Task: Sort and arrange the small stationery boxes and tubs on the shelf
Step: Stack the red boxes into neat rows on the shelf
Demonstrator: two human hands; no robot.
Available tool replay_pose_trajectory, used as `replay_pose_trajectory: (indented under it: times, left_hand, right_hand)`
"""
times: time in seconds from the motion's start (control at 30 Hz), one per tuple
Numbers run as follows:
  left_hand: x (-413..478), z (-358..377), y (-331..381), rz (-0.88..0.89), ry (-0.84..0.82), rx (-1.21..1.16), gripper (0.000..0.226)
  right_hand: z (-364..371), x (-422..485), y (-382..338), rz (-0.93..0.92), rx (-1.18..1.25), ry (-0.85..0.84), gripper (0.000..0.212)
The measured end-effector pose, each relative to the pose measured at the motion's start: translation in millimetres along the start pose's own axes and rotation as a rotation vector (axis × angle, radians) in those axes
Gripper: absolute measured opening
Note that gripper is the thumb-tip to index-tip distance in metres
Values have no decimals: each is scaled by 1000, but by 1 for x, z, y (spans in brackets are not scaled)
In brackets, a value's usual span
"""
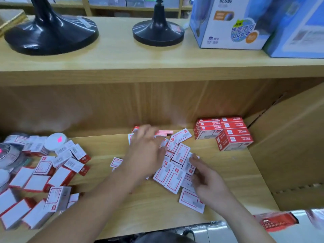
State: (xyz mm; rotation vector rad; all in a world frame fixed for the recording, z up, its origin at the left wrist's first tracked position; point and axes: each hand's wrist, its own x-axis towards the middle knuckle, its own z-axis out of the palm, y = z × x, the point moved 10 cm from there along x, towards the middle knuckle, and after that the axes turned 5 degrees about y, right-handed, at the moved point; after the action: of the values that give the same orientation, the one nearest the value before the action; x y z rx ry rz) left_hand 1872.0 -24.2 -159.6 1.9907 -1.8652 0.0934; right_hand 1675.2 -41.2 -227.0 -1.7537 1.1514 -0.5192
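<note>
- Step, as I read it: gathering the loose centre pile (181, 152) of small white-and-red boxes, mid-frame on the lower shelf (140, 207), so it can be squared up.
- Left hand (145, 151) is over the back of the pile. Its fingers (149, 130) reach forward towards a red box (164, 132) lying on edge. Motion blur, so I can't tell if they pinch it or only touch.
- Right hand (208, 181) is at the pile's right side. Fingers (194, 159) are fairly straight and slightly spread, with tips resting on a flat box; nothing gripped.
- The reference is the stacked red block (228, 132) at back right, tight in the corner beside the cardboard carton (289, 146). Build outward from it.
- Suggest:
  - Turn every box label-up and the same way round before stacking; in the pile they lie at all angles.
  - Rake a few together between both palms, tap them square on the shelf, then slide the set against the block.
  - Take the stray box (191, 200) near the front edge first, since it looks likeliest to be knocked off.
- Left heap (43, 179) is bigger boxes, with a round tub (55, 141) behind it. Treat these as a separate batch and don't mix sizes.
- Risk: sweeping fast scatters the light boxes.
</note>
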Motion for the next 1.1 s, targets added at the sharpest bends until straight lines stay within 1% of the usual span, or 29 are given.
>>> replay_pose_trajectory:
  times: [0.07,0.1,0.17,0.2,0.27,0.33,0.37,0.43,0.53,0.6,0.67,0.73,0.77,0.8,0.87,0.9,0.93,0.97,1.03,1.1]
  left_hand:
    - [-7,19,28,78,-135,-123,50]
    - [-9,30,37,80,-209,-145,55]
    - [-10,48,40,48,-315,-88,58]
    - [-10,52,40,49,-329,-46,55]
    - [-11,50,41,94,-269,-1,50]
    - [-18,45,43,139,-196,51,49]
    - [-22,44,43,146,-185,64,48]
    - [-31,40,40,128,-177,72,47]
    - [-40,32,35,108,-151,110,45]
    - [-36,26,37,106,-143,105,43]
    - [-20,16,44,133,-92,90,34]
    - [7,9,52,146,-47,53,22]
    - [23,8,55,133,-51,32,18]
    - [37,14,56,103,-93,26,16]
    - [56,36,51,13,-244,80,20]
    - [59,47,46,-35,-320,98,27]
    - [62,56,42,-78,-364,87,34]
    - [64,62,38,-109,-369,56,39]
    - [67,66,34,-140,-342,0,41]
    - [68,65,36,-130,-309,-34,32]
  right_hand:
    - [-14,1,-1,7,17,39,52]
    - [-24,3,-1,7,22,82,53]
    - [-42,9,-1,-10,17,162,58]
    - [-47,11,-1,-24,1,170,58]
    - [-48,16,1,-49,-99,158,49]
    - [-43,20,0,-67,-209,139,24]
    - [-39,20,0,-53,-267,122,20]
    - [-32,24,0,-44,-343,95,38]
    - [-29,27,-5,-34,-389,85,35]
    - [-31,28,-4,-15,-336,105,34]
    - [-35,28,-1,18,-225,145,41]
    - [-41,27,7,50,-109,233,49]
    - [-44,27,12,82,-49,261,50]
    - [-47,28,15,117,15,274,49]
    - [-54,33,19,159,112,259,43]
    - [-59,34,20,159,142,249,39]
    - [-66,34,18,150,169,250,36]
    - [-73,34,15,125,174,260,34]
    - [-86,31,9,80,156,305,36]
    - [-95,26,5,63,90,343,36]
